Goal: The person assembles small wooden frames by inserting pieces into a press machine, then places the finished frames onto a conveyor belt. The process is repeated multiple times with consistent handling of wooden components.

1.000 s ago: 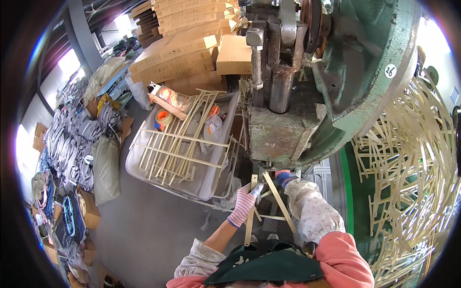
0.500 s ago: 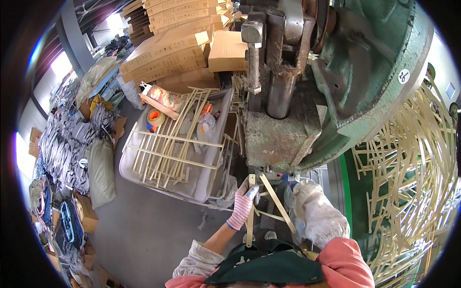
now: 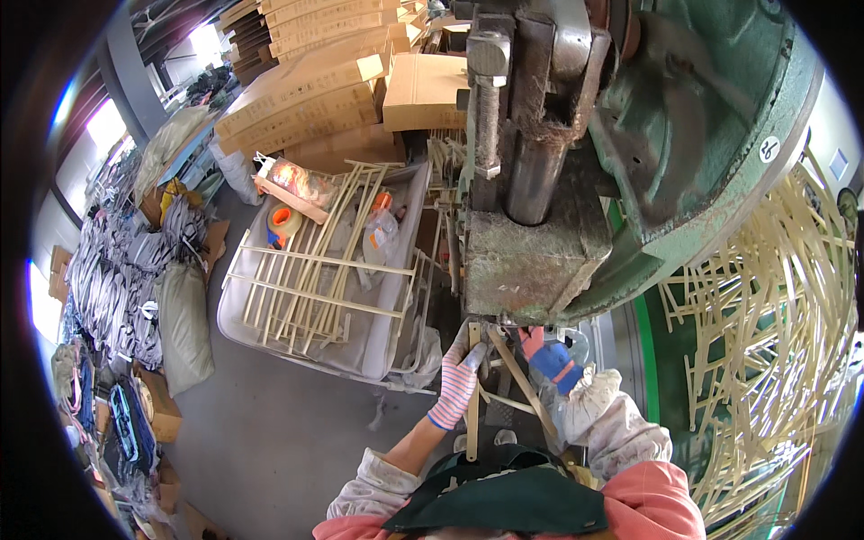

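Note:
My left hand (image 3: 457,382), in a pink-and-white striped glove with grey fingers, is closed on a flat cream strip (image 3: 472,418). The strip's far end lies beneath the block of a green press (image 3: 531,270). Beside it a second flat strip (image 3: 524,380) slants from the press down to the right, its upper end close to the first. My right hand (image 3: 551,360), in a blue and red glove, reaches to the press's lower edge, right of the second strip. Its fingertips are partly hidden, and whether they hold anything does not show.
Left of the press stands a white tub (image 3: 238,310) with cream bars, an orange tape roll (image 3: 285,220) and a plastic bottle. Cardboard boxes (image 3: 301,99) are stacked behind. A heap of cream strips (image 3: 765,333) lies to the right. Grey bundles (image 3: 135,261) and a sack (image 3: 184,324) line the left.
My right hand has moved up and inward toward the press, so its blue and red glove now shows beyond the white sleeve. My left hand stays on its strip. The view has shifted slightly.

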Demonstrator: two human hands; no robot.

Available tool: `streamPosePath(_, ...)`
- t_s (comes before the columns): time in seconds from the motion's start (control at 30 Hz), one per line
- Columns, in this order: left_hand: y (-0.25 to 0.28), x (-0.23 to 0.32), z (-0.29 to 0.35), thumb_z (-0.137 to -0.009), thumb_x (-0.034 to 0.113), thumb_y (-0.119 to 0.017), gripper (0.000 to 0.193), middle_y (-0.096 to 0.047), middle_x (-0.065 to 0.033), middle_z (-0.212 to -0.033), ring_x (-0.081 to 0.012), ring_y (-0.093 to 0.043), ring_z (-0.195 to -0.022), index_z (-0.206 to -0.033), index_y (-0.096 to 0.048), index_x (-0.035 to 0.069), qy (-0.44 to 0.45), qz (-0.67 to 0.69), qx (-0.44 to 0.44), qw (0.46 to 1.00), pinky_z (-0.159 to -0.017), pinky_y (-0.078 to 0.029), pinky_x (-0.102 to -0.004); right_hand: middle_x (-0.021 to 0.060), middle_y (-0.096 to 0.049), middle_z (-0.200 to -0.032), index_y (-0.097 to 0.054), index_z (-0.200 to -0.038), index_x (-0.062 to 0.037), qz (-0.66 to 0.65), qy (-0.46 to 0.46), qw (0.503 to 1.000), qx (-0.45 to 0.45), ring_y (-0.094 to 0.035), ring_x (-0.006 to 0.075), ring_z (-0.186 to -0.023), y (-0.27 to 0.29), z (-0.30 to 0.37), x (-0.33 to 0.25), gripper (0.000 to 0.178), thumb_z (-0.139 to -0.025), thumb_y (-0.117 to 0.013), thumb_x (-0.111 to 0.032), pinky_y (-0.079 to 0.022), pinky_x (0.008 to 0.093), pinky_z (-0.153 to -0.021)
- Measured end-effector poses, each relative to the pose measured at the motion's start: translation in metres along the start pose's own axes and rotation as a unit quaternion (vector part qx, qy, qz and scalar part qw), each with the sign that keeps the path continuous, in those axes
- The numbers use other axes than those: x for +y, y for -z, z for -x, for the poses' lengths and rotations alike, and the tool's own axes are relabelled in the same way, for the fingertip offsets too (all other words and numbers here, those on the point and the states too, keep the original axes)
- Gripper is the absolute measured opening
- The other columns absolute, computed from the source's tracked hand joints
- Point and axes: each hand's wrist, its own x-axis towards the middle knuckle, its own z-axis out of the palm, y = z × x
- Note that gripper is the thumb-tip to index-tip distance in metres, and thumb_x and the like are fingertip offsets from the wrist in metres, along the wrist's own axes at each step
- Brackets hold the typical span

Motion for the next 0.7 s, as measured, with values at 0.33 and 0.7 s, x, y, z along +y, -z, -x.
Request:
streamPosePath(0.33,-0.002,0.004,-0.011,-0.089,0.005,-0.051,0.038,-0.054,0.0018,-0.067,-0.0041,-0.043,-0.046,-0.127,-0.046,0.002,0.005,-0.021,0.009,1.0,-0.044,-0.035,-0.0186,0.0094,-0.067,-0.081,-0.065,-0.092,0.0003,0.272,0.019,0.962,-0.031,-0.06,0.0143,-0.076,-0.018,0.011,0.039,0.02,-0.086,-0.062,-0.018,-0.046,0.0304,-0.064)
streamPosePath(0.7,0.007,0.019,-0.013,-0.089,0.005,-0.052,0.041,-0.058,-0.0012,-0.073,-0.0036,-0.044,-0.045,-0.129,-0.045,0.002,0.078,-0.024,-0.088,0.993,-0.042,-0.033,-0.0172,0.0101,-0.065,-0.089,-0.062,-0.099,0.0001,-0.156,-0.062,0.979,-0.116,-0.061,0.0167,-0.083,0.008,-0.006,0.035,0.021,-0.087,-0.06,-0.017,-0.048,0.0308,-0.07)
